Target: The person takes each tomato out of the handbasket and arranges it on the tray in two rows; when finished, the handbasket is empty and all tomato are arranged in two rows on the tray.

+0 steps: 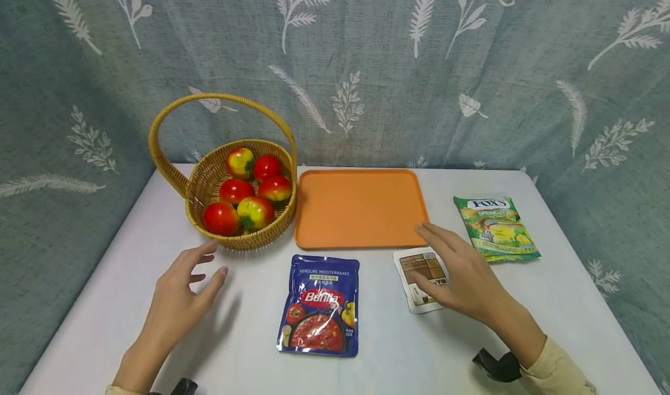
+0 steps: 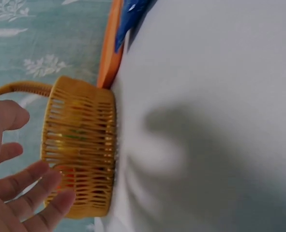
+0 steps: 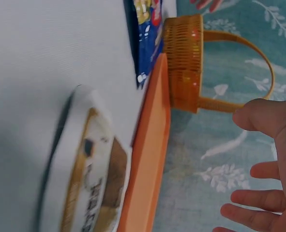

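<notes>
Head: blue pouch (image 1: 320, 306) reads "Barilla"

Looks like a small curtained-off tabletop set-up; impossible to say whether in a home, an office or a lab. Closed in by grey-green fabric (image 1: 382, 110) with white leaf prints, hung in soft folds across the upper part of the head view and down both side edges, and visible again behind the basket in both wrist views. Fitted with a plain white table (image 1: 398, 348) against the cloth, across the lower part. Set with household and grocery goods: wicker basket (image 1: 251, 242) of red and yellow fruit (image 1: 237, 191) left of centre, orange tray (image 1: 361, 209) mid-frame, blue sauce pouch (image 1: 320, 308) lower centre, white packet (image 1: 410, 267) right of centre, green Fox's bag (image 1: 497, 229) farther right.
</notes>
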The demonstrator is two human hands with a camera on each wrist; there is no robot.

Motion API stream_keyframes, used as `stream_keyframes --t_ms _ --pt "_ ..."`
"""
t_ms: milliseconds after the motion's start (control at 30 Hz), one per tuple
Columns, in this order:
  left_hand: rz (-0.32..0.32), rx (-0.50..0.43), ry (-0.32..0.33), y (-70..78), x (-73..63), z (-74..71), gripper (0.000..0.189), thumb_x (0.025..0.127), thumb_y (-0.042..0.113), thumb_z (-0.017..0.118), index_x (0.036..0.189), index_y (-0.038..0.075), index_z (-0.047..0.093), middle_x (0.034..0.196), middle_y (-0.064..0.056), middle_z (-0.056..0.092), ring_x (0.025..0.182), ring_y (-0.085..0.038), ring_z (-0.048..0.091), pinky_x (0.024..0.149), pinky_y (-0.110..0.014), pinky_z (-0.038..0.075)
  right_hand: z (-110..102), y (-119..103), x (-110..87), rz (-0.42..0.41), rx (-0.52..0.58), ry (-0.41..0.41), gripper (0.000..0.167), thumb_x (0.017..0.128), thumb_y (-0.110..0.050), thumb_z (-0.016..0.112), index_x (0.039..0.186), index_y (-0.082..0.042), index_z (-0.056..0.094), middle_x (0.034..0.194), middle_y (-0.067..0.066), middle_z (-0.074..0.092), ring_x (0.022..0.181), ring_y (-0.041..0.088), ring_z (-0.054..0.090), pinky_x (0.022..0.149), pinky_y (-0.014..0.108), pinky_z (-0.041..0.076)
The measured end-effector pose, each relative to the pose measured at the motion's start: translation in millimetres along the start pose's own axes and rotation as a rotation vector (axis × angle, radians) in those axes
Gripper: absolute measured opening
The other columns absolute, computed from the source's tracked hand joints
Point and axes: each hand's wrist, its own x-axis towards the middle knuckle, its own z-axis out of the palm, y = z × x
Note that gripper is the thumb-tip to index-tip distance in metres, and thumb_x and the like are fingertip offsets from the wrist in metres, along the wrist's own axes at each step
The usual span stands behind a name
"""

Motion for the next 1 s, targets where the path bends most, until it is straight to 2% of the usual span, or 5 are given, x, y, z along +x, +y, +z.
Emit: stream_keyframes --t_ms 300,433,600,833,1000 --pt "-0.03 -0.017 0.06 -0.7 11.4 -1.4 0.051 0.083 0.001 0.076 0.132 0.005 0.062 0.113 -0.008 0.068 0.092 -0.025 0.066 0.068 -0.003 0.047 5.3 -13.2 33.7 -0.042 0.056 -0.023 0.079 0.078 -0.033 0.083 0.146 -0.007 0.05 0.144 0.015 0.052 0.126 0.034 0.055 0.098 0.054 0.051" --pt "-0.076 -0.013 0.089 -3.4 12.2 -3.7 0.049 0.084 0.001 0.075 0.132 0.005 0.062 0.112 -0.009 0.069 0.091 -0.009 0.065 0.067 -0.002 0.047 9.5 -20.3 48.9 -0.082 0.074 -0.038 0.076 0.08 -0.032 0.082 0.145 -0.007 0.051 0.144 0.015 0.052 0.126 0.034 0.055 0.098 0.052 0.051" --pt "-0.122 0.007 0.118 -8.0 14.8 -8.2 0.047 0.086 0.003 0.073 0.132 0.005 0.062 0.11 -0.011 0.07 0.091 0.014 0.054 0.067 0.0 0.044 18.5 -27.3 69.4 -0.109 0.077 -0.063 0.072 0.084 -0.035 0.079 0.144 -0.006 0.051 0.144 0.016 0.052 0.127 0.034 0.054 0.102 0.05 0.048" --pt "-0.188 -0.014 0.12 -12.8 24.4 -10.8 0.042 0.09 0.009 0.071 0.132 0.008 0.063 0.109 -0.01 0.07 0.089 0.017 0.053 0.067 -0.001 0.045 29.2 -34.7 93.1 -0.129 0.055 -0.083 0.072 0.082 -0.035 0.08 0.143 -0.006 0.054 0.143 0.015 0.053 0.128 0.033 0.054 0.104 0.049 0.047" --pt "-0.224 0.021 0.11 -17.5 27.3 -11.8 0.04 0.09 0.01 0.07 0.129 0.007 0.064 0.108 -0.011 0.071 0.088 0.017 0.052 0.066 -0.001 0.043 37.0 -44.4 105.3 -0.154 0.04 -0.132 0.071 0.084 -0.038 0.078 0.143 -0.007 0.053 0.143 0.016 0.053 0.127 0.032 0.054 0.103 0.046 0.048"
